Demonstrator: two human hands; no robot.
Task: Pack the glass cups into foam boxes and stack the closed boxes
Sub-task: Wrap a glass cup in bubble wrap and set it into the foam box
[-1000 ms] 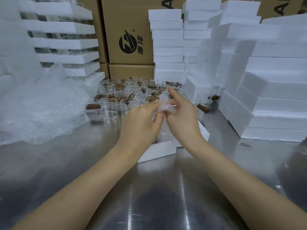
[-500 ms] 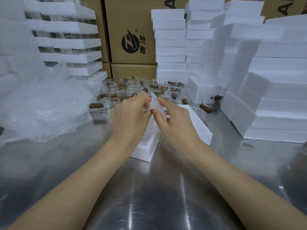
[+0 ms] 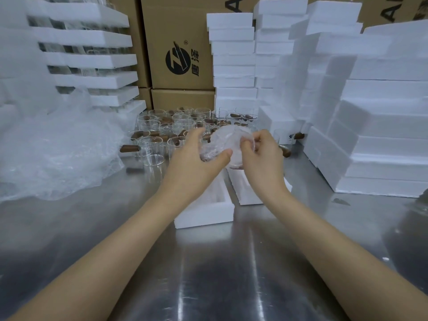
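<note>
Both my hands hold a glass cup wrapped in bubble wrap [image 3: 222,144] above the metal table. My left hand [image 3: 196,163] grips its left side, thumb across the front. My right hand [image 3: 259,158] pinches the wrap at its right edge. Below them lie two open foam box halves: one [image 3: 206,212] under my left wrist, the other [image 3: 252,193] under my right wrist. Behind my hands stand several bare glass cups [image 3: 162,135] with brown wooden handles.
A heap of bubble wrap [image 3: 53,149] covers the table's left side. Stacked foam boxes [image 3: 379,135] stand at the right and back [image 3: 234,66]; foam trays [image 3: 92,61] are stacked at back left. Cardboard cartons [image 3: 178,47] line the rear. Steel tabletop [image 3: 220,274] lies in front.
My hands moved apart on the wrapped cup, turning its round face toward me. The foam half under my left wrist now shows more of its front wall.
</note>
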